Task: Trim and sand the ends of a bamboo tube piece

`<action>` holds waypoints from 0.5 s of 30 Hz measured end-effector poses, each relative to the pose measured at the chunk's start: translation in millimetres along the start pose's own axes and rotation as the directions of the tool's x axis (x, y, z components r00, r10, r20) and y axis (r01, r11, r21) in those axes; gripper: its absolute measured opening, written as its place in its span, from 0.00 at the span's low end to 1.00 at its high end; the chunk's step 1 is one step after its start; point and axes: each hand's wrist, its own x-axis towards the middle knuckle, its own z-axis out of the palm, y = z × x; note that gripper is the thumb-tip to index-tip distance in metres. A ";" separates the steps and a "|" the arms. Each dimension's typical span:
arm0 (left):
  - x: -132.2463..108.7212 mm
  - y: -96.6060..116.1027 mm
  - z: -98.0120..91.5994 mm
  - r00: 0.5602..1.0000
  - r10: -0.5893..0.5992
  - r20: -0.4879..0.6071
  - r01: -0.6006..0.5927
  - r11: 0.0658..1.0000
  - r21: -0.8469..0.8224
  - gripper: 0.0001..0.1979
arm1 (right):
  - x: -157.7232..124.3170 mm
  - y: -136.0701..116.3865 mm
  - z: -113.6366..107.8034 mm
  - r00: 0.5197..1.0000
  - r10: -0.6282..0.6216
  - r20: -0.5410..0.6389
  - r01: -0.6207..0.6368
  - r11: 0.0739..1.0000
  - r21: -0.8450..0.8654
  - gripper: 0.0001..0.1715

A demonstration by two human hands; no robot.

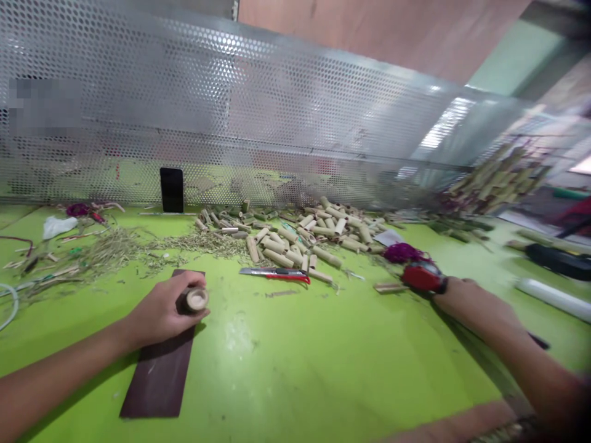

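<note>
My left hand is closed around a short bamboo tube, its open end facing me. That tube is above a dark brown strip that looks like sandpaper, lying flat on the green table. Far to the right, my right hand is closed at a red and black tool, whose exact kind is blurred. Beside this tool lie a purple bundle of string and a bamboo piece. A utility knife with a red edge lies between my hands.
Many cut bamboo tubes are heaped at the back, with shavings to their left. A phone leans upright against the perforated metal screen. A white roll and a black tool lie far right.
</note>
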 end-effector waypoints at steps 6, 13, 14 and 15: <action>-0.2 -2.2 1.8 0.997 0.044 0.061 -0.045 0.999 0.007 0.12 | -7.6 -13.5 -13.9 0.993 0.073 0.093 -0.063 0.993 -0.102 0.10; 1.6 -1.3 1.4 0.997 0.067 0.049 -0.069 0.996 0.049 0.14 | 1.6 -15.3 -49.0 0.977 0.213 0.007 -0.206 0.952 -0.225 0.11; 1.6 -1.5 1.4 0.997 0.057 0.049 -0.059 0.997 0.049 0.14 | 2.4 -13.5 -52.9 0.975 0.219 -0.031 -0.220 0.950 -0.222 0.15; 1.5 -1.7 1.3 0.997 0.047 0.053 -0.049 0.998 0.049 0.14 | 3.1 -10.9 -55.7 0.977 0.194 -0.084 -0.208 0.953 -0.220 0.18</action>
